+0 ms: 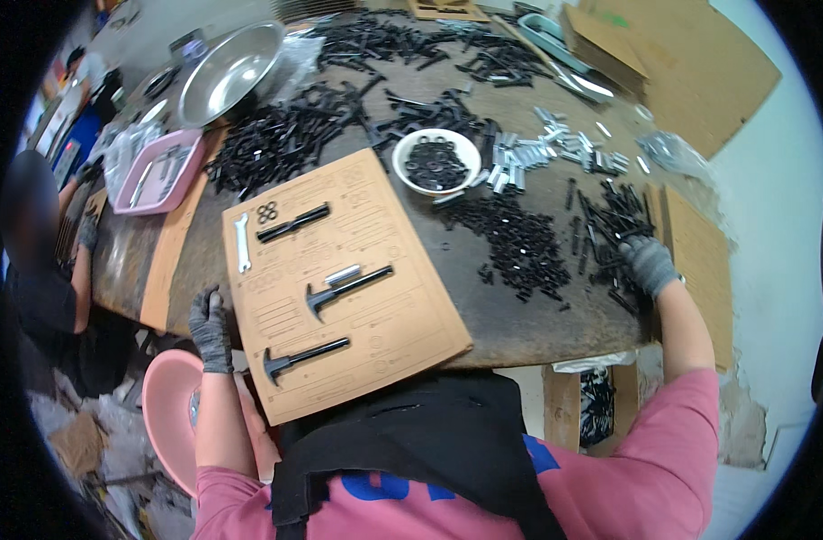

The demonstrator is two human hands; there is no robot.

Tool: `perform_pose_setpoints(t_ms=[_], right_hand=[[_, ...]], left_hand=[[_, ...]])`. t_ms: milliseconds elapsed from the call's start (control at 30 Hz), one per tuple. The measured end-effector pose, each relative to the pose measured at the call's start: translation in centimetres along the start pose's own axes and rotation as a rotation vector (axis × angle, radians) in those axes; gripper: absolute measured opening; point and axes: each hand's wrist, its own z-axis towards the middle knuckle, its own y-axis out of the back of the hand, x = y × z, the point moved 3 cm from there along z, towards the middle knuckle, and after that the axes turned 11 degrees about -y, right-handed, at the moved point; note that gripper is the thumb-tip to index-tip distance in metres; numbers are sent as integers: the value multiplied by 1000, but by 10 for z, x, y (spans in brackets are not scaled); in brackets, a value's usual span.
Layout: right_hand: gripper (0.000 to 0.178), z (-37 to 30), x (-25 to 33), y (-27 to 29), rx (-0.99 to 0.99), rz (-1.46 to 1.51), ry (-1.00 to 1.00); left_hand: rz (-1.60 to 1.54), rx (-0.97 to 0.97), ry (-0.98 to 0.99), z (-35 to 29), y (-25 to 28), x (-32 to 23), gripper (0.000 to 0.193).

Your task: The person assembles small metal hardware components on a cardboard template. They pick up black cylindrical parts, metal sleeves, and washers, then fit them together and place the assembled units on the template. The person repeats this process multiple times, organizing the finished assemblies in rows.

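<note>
My left hand (211,329), in a grey glove, is at the left edge of a printed cardboard sheet (402,310). Its fingers are curled, and whatever they may hold is hidden. At the table's right side my gloved right hand (650,264) presses curled fingers into a heap of long black bolts (600,225), closed on one of them as far as I can see. On the cardboard lie an open-end wrench (242,243), small black rings (266,212), black rods (293,222), a silver sleeve (343,274) and two black T-shaped pieces (348,291).
A white bowl (399,171) of black rings stands beyond the cardboard, near silver sleeves (519,162) and short black screws (524,247). More black parts (276,144) are heaped behind. A pink tray (128,200), steel bowl (236,76) and another person (42,288) are at left; a pink basin (166,396) is below.
</note>
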Motion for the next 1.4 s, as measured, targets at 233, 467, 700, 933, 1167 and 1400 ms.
perform_pose_setpoints(t_ms=[233, 467, 700, 933, 1167, 1400], right_hand=[[29, 17, 26, -5, -319, 422, -96], [30, 63, 215, 94, 41, 866, 342], [22, 108, 338, 141, -71, 332, 431], [16, 135, 359, 121, -207, 425, 353], [23, 116, 342, 116, -81, 354, 463], [35, 117, 318, 98, -38, 727, 397]], left_hand=[[-122, -18, -27, 13, -2, -108, 20], [-281, 657, -336, 3, -93, -238, 57], [304, 894, -529, 28, -163, -246, 46], [663, 911, -519, 55, -188, -206, 19], [441, 912, -485, 53, -182, -190, 34], [427, 899, -420, 56, -192, -193, 30]])
